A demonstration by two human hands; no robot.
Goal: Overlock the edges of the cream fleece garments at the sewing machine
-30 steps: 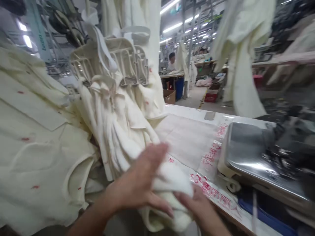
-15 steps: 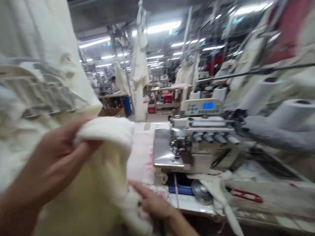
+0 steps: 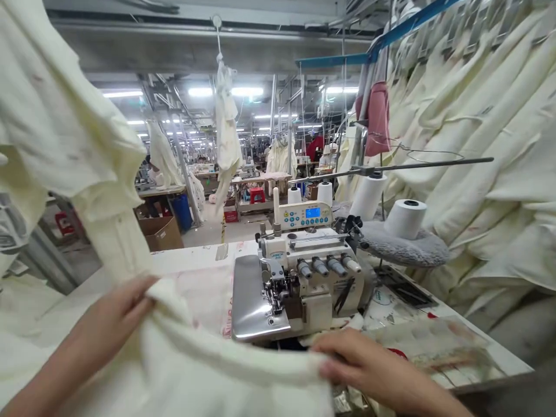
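A cream fabric piece (image 3: 234, 376) stretches across the front of the view between my two hands. My left hand (image 3: 115, 318) pinches its upper left corner, and my right hand (image 3: 360, 362) grips the edge at the other end. The folded edge between them sags a little and is slightly blurred. Just beyond it stands an overlock sewing machine (image 3: 313, 278) with a shiny metal plate (image 3: 254, 301) on its left side. The fabric is in front of the plate; I cannot tell whether they touch. Lower parts of the fabric run out of view.
White thread cones (image 3: 406, 220) stand behind the machine at right, one on a grey fuzzy pad (image 3: 377, 243). Cream garments (image 3: 490, 150) hang thickly at right, and another garment (image 3: 99, 145) hangs at left. A cardboard box (image 3: 160, 233) is beyond the white table (image 3: 174, 260).
My right hand has moved right and now holds the fabric's edge, which is drawn out wide. My left hand has lowered with its corner. The camera view has shifted towards the right.
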